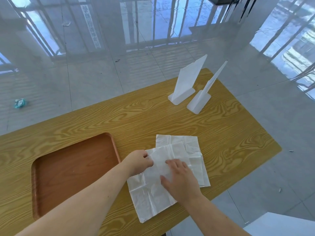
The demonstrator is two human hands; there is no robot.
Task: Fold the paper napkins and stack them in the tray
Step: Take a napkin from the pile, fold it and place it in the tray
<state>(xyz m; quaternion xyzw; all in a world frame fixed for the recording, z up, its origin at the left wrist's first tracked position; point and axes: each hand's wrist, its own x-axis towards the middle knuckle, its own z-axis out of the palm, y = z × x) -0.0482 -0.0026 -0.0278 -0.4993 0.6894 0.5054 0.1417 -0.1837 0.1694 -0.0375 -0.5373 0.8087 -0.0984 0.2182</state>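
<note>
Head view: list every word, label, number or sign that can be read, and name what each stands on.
No text is legible anywhere.
Vertical strip reflected in the floor: character-like marks, too blurred to read.
Crumpled teal wrapper on the floor: too small to tell.
No print shows on the top napkin, the napkin beneath it, the tray, the wide white stand or the narrow white stand.

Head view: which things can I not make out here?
All in the head view:
- Lower napkin: mostly covered by the top napkin; number of sheets unclear.
- Tray: near edge hidden behind the left forearm.
- Scrap on the floor: too small to identify.
</note>
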